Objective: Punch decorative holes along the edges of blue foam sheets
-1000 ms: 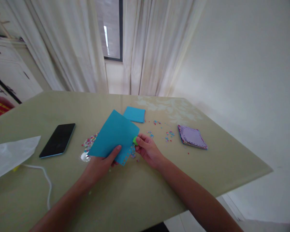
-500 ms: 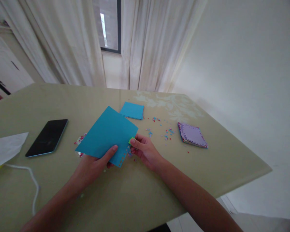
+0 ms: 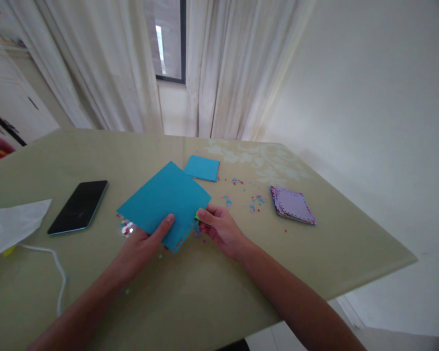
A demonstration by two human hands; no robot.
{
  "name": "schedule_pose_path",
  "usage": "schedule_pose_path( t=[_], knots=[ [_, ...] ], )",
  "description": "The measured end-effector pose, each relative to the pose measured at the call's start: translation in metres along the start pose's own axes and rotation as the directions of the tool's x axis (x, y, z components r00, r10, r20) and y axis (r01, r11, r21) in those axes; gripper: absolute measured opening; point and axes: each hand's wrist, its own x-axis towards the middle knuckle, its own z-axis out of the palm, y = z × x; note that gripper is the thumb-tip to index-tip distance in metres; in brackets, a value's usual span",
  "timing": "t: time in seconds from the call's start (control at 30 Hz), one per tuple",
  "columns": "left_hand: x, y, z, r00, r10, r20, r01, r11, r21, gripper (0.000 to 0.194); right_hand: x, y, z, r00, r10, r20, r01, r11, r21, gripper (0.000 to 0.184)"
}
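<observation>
A square sheet of blue paper (image 3: pixel 168 192) is pinched in my left hand (image 3: pixel 144 243), thumb on top and the other fingers beneath it. Along its lower right edge runs a row of small punched holes. My right hand (image 3: pixel 221 229) is closed on a small green hole punch (image 3: pixel 197 215), set at that edge of the sheet; most of the punch is hidden by my fingers. Under the edge lie tiny paper bits (image 3: pixel 197 231). Behind the held sheet rests a stack of blue paper (image 3: pixel 203 168).
On the right lies a stack of purple paper (image 3: pixel 294 207) with punched edges. Loose confetti (image 3: pixel 256 201) dots the table, with more confetti (image 3: pixel 127 227) left of the sheet. A black tablet (image 3: pixel 78 207), a white sheet (image 3: pixel 14 224) and a white cable (image 3: pixel 60 268) lie on the left.
The blue sheet has turned slightly in my left hand, and the hole punch sits a little lower along its edge. The view has shifted slightly.
</observation>
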Motion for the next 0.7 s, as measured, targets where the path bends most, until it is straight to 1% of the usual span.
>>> schedule_pose_path(
  t=[0.1,0.2,0.27,0.37,0.47,0.53,0.6,0.7],
  knots=[
    [-0.0011,-0.0044,0.0021,1.000,0.005,-0.010,-0.005,1.000,0.007,0.047,-0.0016,-0.0003,0.0030,1.000,0.003,-0.003,-0.003,1.000,0.010,0.052],
    [-0.0016,-0.0093,0.0026,1.000,-0.006,-0.016,0.007,1.000,0.013,0.055,-0.0016,0.0012,0.0031,1.000,0.001,-0.007,-0.001,1.000,0.029,0.052],
    [-0.0017,-0.0109,0.0026,1.000,0.012,-0.004,-0.012,1.000,-0.005,0.061,-0.0012,0.0033,0.0017,1.000,0.004,-0.012,-0.003,0.999,0.036,0.052],
    [-0.0027,-0.0099,0.0032,0.999,0.041,0.021,-0.040,0.999,-0.026,0.060,-0.0013,0.0065,-0.0005,1.000,0.015,-0.019,-0.015,1.000,0.022,0.052],
    [-0.0043,-0.0076,0.0050,1.000,-0.006,0.023,0.007,0.998,-0.059,0.062,-0.0023,0.0081,-0.0011,0.999,0.032,-0.022,-0.033,0.999,-0.010,0.052],
    [-0.0047,-0.0073,0.0063,1.000,-0.029,-0.001,0.029,0.997,-0.077,0.065,-0.0028,0.0083,-0.0007,0.999,0.036,-0.030,-0.037,0.999,-0.025,0.053],
    [-0.0041,-0.0082,0.0069,1.000,-0.028,-0.014,0.027,0.997,-0.067,0.065,-0.0029,0.0080,-0.0003,0.999,0.037,-0.041,-0.038,0.999,-0.028,0.053],
    [-0.0030,-0.0111,0.0068,0.999,-0.032,0.007,0.033,0.999,-0.021,0.065,-0.0027,0.0069,0.0002,0.998,0.034,-0.052,-0.034,0.999,-0.014,0.056]
  ],
)
